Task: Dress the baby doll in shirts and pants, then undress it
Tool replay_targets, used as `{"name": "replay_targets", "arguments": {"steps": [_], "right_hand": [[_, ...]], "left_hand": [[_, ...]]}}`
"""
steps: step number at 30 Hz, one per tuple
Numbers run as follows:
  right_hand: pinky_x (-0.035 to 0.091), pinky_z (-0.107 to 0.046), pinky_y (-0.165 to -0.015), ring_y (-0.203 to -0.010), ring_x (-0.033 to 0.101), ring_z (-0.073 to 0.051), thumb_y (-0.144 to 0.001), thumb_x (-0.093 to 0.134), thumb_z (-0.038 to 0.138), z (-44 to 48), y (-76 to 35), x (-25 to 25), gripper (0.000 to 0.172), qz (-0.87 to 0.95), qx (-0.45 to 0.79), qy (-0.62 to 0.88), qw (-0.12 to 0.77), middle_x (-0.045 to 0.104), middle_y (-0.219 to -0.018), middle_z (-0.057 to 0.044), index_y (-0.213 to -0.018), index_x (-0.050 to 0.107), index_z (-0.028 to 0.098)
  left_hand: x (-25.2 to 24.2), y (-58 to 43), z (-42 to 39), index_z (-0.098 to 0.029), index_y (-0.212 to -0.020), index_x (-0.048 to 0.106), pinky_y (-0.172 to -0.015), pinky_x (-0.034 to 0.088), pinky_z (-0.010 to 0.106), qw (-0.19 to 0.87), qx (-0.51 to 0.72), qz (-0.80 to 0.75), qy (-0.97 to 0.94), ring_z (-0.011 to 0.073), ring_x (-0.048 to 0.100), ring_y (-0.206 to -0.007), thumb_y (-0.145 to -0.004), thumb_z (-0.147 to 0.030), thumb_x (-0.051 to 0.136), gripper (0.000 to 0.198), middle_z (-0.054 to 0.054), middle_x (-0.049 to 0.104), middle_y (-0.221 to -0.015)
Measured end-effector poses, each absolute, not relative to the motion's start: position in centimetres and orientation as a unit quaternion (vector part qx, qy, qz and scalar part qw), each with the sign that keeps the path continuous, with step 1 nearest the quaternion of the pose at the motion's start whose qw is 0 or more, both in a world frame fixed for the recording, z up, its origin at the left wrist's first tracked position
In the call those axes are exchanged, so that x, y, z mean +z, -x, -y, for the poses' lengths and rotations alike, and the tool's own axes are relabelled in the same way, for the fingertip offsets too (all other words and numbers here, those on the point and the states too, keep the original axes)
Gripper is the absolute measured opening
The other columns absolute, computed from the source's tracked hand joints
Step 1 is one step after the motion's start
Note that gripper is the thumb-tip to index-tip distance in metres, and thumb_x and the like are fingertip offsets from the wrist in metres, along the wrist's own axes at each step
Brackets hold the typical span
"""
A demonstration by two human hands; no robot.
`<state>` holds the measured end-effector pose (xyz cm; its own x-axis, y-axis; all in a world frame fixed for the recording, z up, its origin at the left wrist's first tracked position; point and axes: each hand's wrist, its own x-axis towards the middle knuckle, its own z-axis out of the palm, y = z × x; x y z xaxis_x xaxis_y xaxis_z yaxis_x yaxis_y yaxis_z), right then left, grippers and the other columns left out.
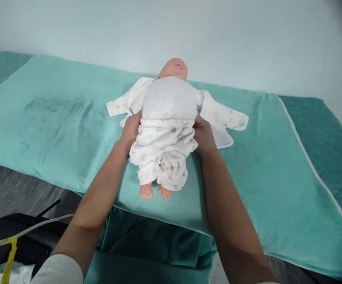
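Observation:
A baby doll (171,98) lies on its back on a teal towel (55,118), head toward the wall, bare feet toward me. It wears white patterned trousers (161,150), and an open white patterned top (218,114) is spread out under it. My left hand (131,130) grips the trousers' waistband at the doll's left side as I see it. My right hand (204,136) grips the waistband on the other side. Both hands have their fingers curled into the fabric at the doll's hips.
The teal towel covers a bed or table that runs along a pale wall (247,35). A darker teal cover (330,142) shows at the right. Below left lie a black object (17,232), a clear tube (40,225) and a yellow strap (9,260).

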<state>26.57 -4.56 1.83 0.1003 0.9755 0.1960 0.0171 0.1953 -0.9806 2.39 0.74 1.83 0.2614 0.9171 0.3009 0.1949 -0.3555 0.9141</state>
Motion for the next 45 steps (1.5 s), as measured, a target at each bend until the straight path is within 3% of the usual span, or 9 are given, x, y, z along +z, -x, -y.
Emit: {"name": "replay_targets", "arguments": {"steps": [6,10,13,16,21,25,33,41,45], "right_hand": [[0.058,-0.052,-0.106,-0.116,0.070,-0.031,-0.075,0.085,0.035,4.7,-26.9,1.5,0.018,0.525,0.412,0.492,0.559,0.080,-0.097,-0.002,-0.087,0.073,0.029],[0.058,-0.049,-0.103,-0.109,0.071,-0.028,-0.076,0.083,0.035,4.4,-27.0,0.8,0.020,0.527,0.407,0.500,0.554,0.079,-0.101,-0.003,-0.091,0.072,0.028],[0.058,-0.046,-0.100,-0.102,0.071,-0.026,-0.073,0.084,0.031,4.5,-27.2,0.4,0.028,0.511,0.389,0.504,0.577,0.076,-0.100,-0.003,-0.095,0.068,0.027],[0.059,-0.040,-0.094,-0.094,0.069,-0.021,-0.071,0.082,0.026,4.9,-27.6,0.5,0.032,0.491,0.350,0.511,0.612,0.071,-0.095,0.001,-0.098,0.063,0.029],[0.058,-0.038,-0.100,-0.101,0.064,-0.020,-0.083,0.076,0.031,6.0,-28.3,1.9,0.013,0.534,0.297,0.495,0.618,0.065,-0.100,0.000,-0.094,0.069,0.031],[0.053,-0.043,-0.111,-0.119,0.059,-0.024,-0.079,0.085,0.041,6.6,-28.9,2.7,0.021,0.599,0.320,0.453,0.577,0.060,-0.114,-0.003,-0.093,0.071,0.032],[0.033,-0.056,-0.129,-0.148,0.042,-0.034,-0.076,0.089,0.054,6.6,-29.4,2.8,0.035,0.699,0.267,0.448,0.488,0.050,-0.147,-0.006,-0.088,0.067,0.028],[0.046,-0.054,-0.116,-0.130,0.061,-0.031,-0.089,0.076,0.052,5.8,-28.3,3.7,0.031,0.715,0.190,0.447,0.502,0.067,-0.134,-0.008,-0.082,0.059,0.026],[0.055,-0.045,-0.097,-0.106,0.069,-0.026,-0.092,0.071,0.050,4.6,-27.9,4.0,0.031,0.677,0.173,0.491,0.521,0.075,-0.115,-0.006,-0.082,0.054,0.026]], "left_hand": [[0.8,-2.0,-0.2,-0.025,-0.093,0.072,-0.126,0.023,0.056,0.270,0.391,-0.520,-0.709,0.0410,0.051,-0.135,-0.082,-0.027,0.075,0.012,0.013,0.072,-0.119],[0.8,-1.9,0.4,-0.024,-0.111,0.070,-0.130,0.006,0.063,0.235,0.378,-0.565,-0.695,0.0432,0.024,-0.159,-0.086,-0.021,0.069,0.025,0.014,0.051,-0.161],[0.9,-1.9,0.7,-0.020,-0.115,0.069,-0.129,0.001,0.067,0.246,0.387,-0.580,-0.673,0.0448,0.015,-0.164,-0.086,-0.016,0.067,0.030,0.016,0.044,-0.167],[1.2,-2.0,1.2,-0.023,-0.113,0.071,-0.133,0.014,0.056,0.277,0.445,-0.516,-0.678,0.0377,0.036,-0.157,-0.081,-0.019,0.073,0.032,0.013,0.057,-0.156],[1.8,-2.1,2.4,-0.025,-0.109,0.072,-0.120,0.044,0.043,0.400,0.541,-0.409,-0.617,0.0261,0.061,-0.135,-0.083,-0.024,0.073,0.026,0.007,0.068,-0.141],[2.3,-1.4,2.7,-0.023,-0.095,0.072,-0.119,0.044,0.046,0.454,0.551,-0.370,-0.595,0.0283,0.058,-0.141,-0.088,-0.034,0.075,0.013,0.008,0.067,-0.145],[2.6,0.6,1.6,-0.025,-0.096,0.069,-0.124,0.044,0.050,0.431,0.410,-0.321,-0.737,0.0304,0.040,-0.158,-0.083,-0.053,0.081,0.033,0.007,0.043,-0.167],[3.7,-0.7,0.7,-0.022,-0.089,0.062,-0.103,0.055,0.040,0.305,0.428,-0.371,-0.765,0.0258,0.064,-0.131,-0.098,-0.043,0.064,0.022,0.009,0.071,-0.135],[3.7,-1.4,0.4,-0.022,-0.092,0.060,-0.100,0.054,0.038,0.270,0.431,-0.394,-0.765,0.0227,0.066,-0.120,-0.100,-0.037,0.057,0.018,0.009,0.071,-0.130]]}}
